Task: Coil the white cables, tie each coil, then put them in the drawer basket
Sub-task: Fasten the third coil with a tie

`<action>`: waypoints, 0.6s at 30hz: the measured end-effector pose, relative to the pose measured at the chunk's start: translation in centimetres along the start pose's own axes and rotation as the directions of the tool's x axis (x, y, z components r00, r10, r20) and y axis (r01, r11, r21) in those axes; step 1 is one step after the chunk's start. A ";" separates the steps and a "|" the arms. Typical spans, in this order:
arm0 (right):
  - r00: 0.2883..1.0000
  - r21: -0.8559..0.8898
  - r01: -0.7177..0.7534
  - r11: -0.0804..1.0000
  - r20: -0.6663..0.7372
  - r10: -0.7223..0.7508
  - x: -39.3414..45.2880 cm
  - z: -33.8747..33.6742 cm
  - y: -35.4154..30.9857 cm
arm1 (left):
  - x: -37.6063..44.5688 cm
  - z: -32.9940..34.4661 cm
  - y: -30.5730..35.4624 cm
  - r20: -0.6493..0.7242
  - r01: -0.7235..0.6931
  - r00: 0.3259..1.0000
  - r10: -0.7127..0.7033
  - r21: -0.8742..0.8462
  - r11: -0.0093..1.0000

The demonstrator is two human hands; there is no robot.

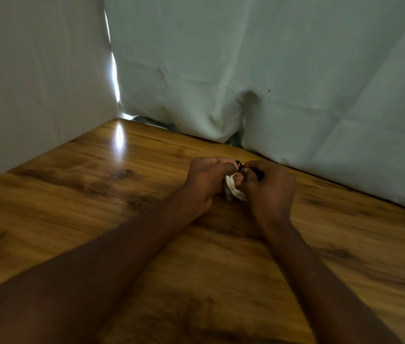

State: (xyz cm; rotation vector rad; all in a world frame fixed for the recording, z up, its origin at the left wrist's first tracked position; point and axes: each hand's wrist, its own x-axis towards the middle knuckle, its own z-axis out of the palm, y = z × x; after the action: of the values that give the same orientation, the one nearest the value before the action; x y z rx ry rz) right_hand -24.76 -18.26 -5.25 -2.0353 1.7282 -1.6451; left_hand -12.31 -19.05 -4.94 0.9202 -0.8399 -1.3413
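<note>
Left hand (205,181) and right hand (269,187) both grip the white cable coil (233,189).

No legible text, label, brand, number or sign anywhere in view

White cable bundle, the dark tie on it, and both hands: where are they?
white cable bundle (233,190), head view, on the coiled strands.
dark tie (239,166), head view, on its beaded top.
left hand (205,181), head view, back.
right hand (272,188), head view, back.
</note>
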 end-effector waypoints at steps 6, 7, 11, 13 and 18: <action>0.985 0.079 -0.122 0.989 -0.111 0.131 0.2 -0.2 0.1 | -0.1 0.2 0.2 0.006 0.025 1.000 -0.025 -0.013 1.000; 0.985 0.076 -0.129 0.989 -0.105 0.137 0.2 -0.3 0.1 | -0.1 0.2 0.2 0.004 0.030 1.000 -0.030 -0.011 0.999; 0.998 -0.012 -0.058 0.998 0.001 0.058 0.1 -0.4 -0.3 | -0.1 0.2 0.4 0.001 0.037 0.999 -0.037 0.002 0.999; 0.999 -0.061 -0.019 0.998 0.033 0.021 0.0 -0.4 -0.4 | 0.0 0.2 0.4 -0.003 0.038 0.999 -0.038 0.012 0.999; 0.997 -0.041 -0.036 0.999 0.069 0.039 -0.1 0.0 0.3 | 0.2 0.0 0.5 -0.017 0.041 0.999 -0.041 0.013 0.999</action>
State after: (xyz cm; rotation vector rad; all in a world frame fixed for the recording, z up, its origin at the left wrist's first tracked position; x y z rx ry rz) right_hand -24.97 -18.30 -5.44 -2.0374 1.7787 -1.5222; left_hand -12.11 -19.29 -4.51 0.9625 -0.8218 -1.3626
